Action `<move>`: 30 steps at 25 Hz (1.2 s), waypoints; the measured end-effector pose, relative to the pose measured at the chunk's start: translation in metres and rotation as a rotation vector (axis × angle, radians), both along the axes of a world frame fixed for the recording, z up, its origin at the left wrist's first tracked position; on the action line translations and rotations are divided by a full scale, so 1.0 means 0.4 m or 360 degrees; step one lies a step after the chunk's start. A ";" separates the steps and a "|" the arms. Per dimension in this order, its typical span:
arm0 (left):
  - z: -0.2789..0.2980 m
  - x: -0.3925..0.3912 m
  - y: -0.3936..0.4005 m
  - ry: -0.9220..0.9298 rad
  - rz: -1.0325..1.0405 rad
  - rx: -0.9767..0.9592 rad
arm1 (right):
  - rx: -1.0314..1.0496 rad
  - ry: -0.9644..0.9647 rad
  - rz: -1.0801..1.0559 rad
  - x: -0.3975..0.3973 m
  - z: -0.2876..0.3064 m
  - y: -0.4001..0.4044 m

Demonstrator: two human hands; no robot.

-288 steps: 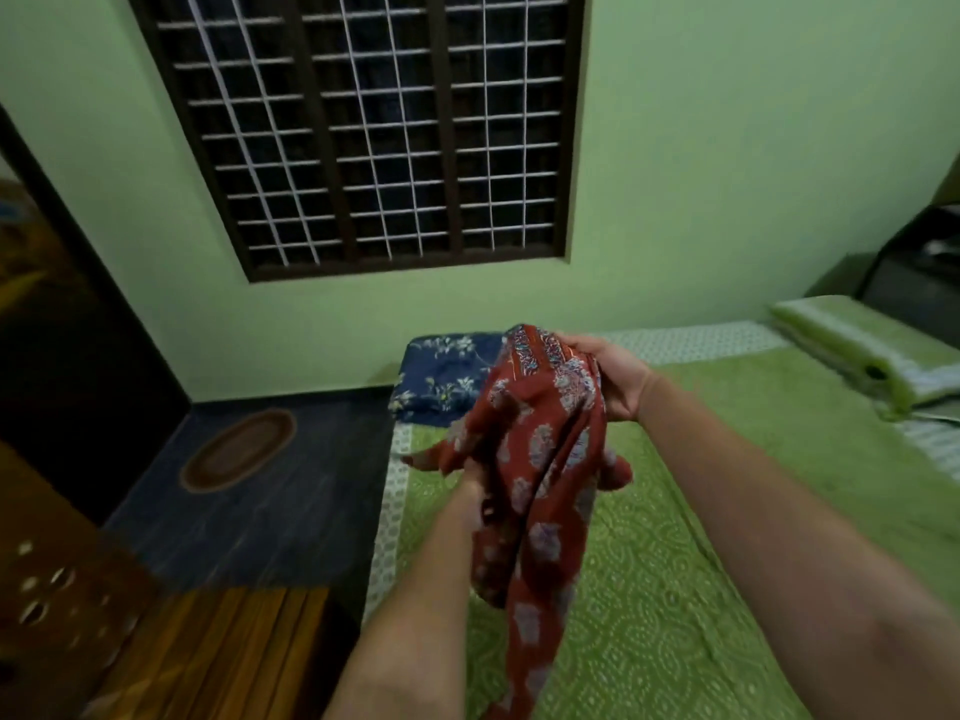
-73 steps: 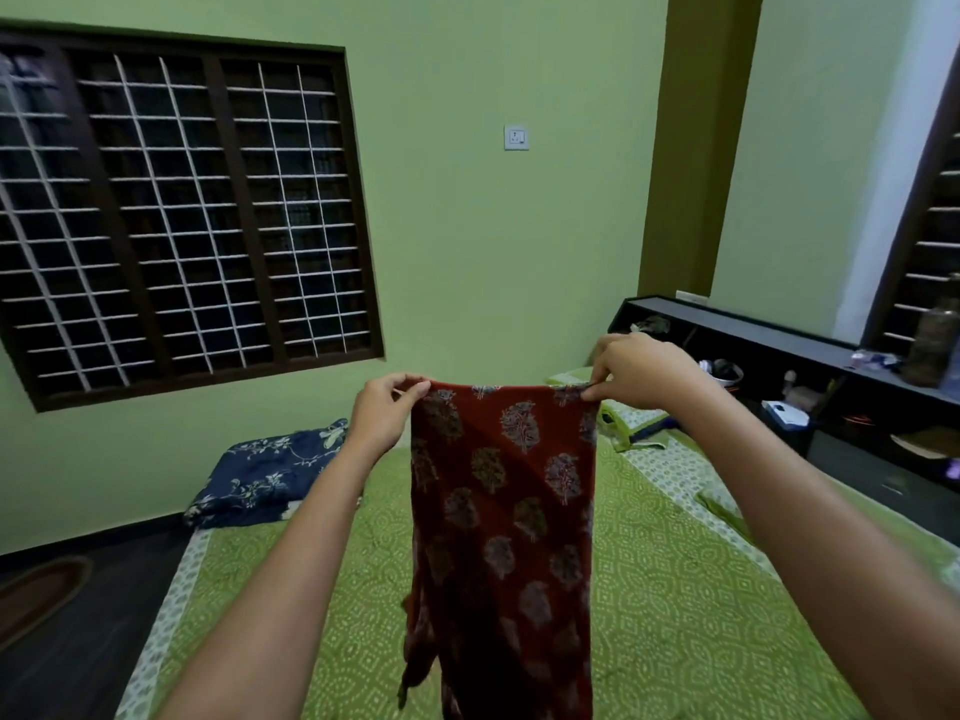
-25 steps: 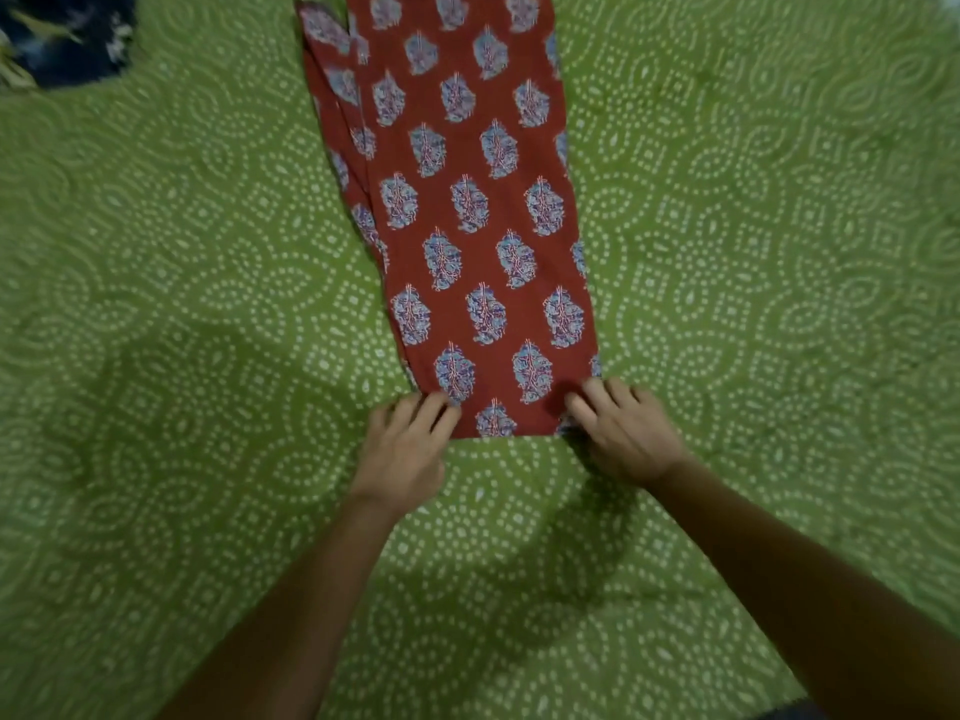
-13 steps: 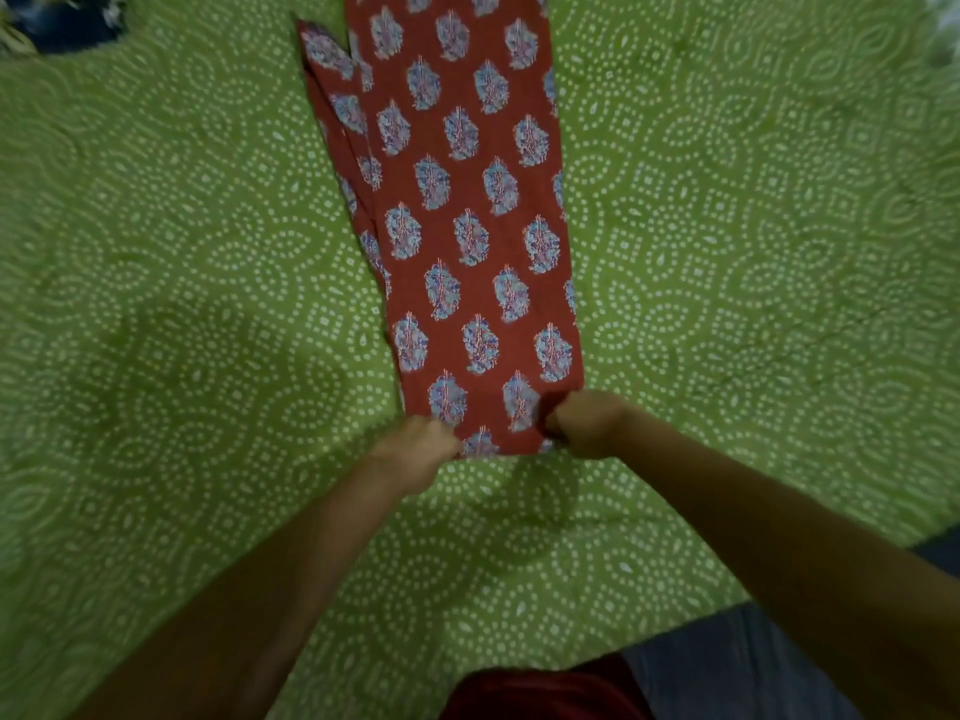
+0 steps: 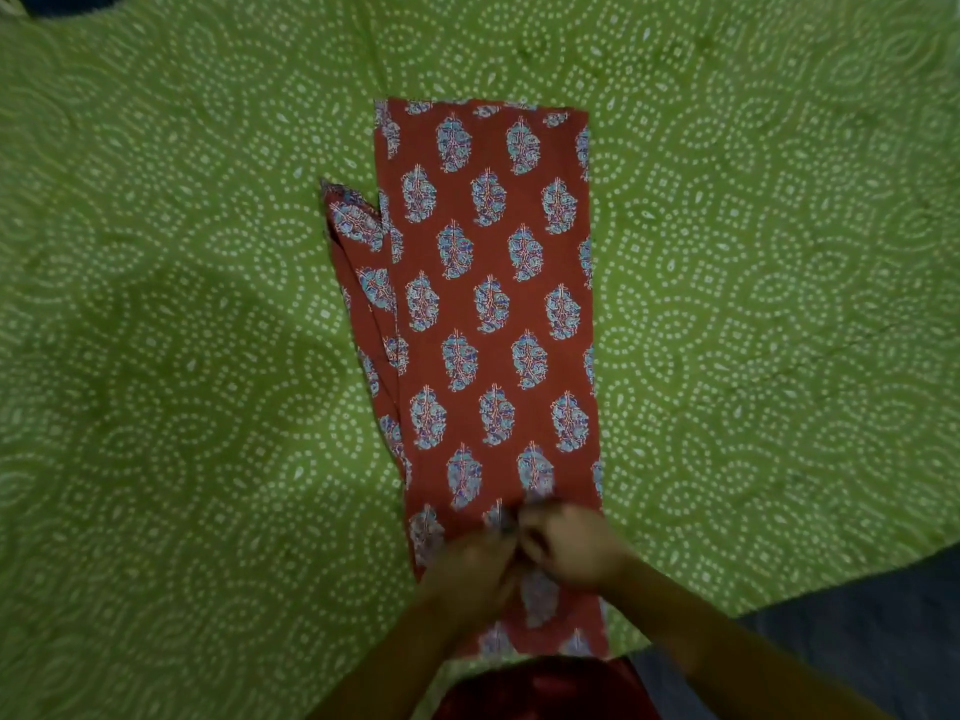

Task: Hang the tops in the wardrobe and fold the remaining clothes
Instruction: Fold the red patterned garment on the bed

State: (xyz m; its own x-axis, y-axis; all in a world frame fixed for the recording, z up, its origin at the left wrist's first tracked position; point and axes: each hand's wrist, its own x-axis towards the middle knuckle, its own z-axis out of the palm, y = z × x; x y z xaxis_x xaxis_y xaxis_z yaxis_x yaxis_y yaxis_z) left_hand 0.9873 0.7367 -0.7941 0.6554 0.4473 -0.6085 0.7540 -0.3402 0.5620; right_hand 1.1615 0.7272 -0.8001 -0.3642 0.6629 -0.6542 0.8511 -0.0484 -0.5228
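The red garment (image 5: 493, 324) lies flat on the green sheet (image 5: 182, 356), running from 12 to 6 o'clock, apparently spread for folding, while both hands, left (image 5: 470, 569) and right (image 5: 571, 545), meet blurred over its near end, grip unclear.

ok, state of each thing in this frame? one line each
red printed cotton garment: spread flat lengthwise on the bed, a flap poking out at its left
green dotted bedsheet: spread under the garment
left hand: on the garment's near end, blurred
right hand: beside it, touching, blurred
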 end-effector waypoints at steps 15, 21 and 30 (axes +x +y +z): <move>-0.230 0.193 1.023 0.0405 0.0425 0.1267 | 0.1074 -0.0822 -0.0430 0.339 -0.233 0.941; -0.194 0.245 0.829 0.0309 0.0676 0.1212 | 0.1103 -0.0523 -0.0982 0.143 -0.187 0.776; -0.048 0.016 0.478 0.0652 0.1707 0.1079 | 0.0947 -0.0477 -0.0609 -0.003 -0.162 0.386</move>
